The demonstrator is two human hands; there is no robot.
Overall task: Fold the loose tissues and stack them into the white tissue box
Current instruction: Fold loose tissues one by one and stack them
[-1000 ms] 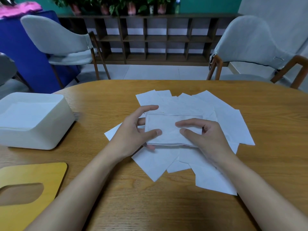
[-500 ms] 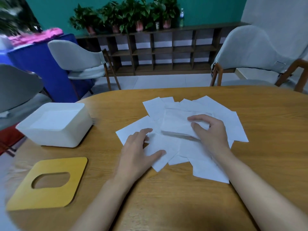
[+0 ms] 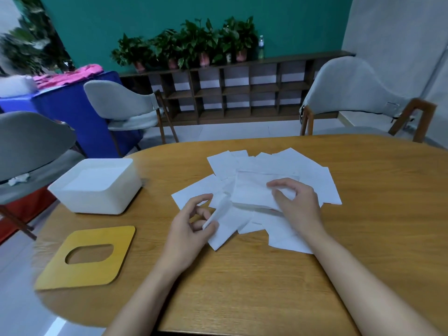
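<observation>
Tissues point(image 3: 312, 175) lie scattered at the surface's point(image 3: 242, 287) twelve o'clock. Left hand point(image 3: 186, 229) has a pinching grip on a loose tissue point(image 3: 228, 231); right hand point(image 3: 298, 202) has a curled grip on the folded tissue point(image 3: 252, 190). White box point(image 3: 97, 187) sits at ten o'clock.

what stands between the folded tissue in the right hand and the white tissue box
Nothing fixed. The folded tissue, held by the right hand, has bare table between it and the open white tissue box. Only the left hand, pinching a loose tissue, sits near that path.
</observation>
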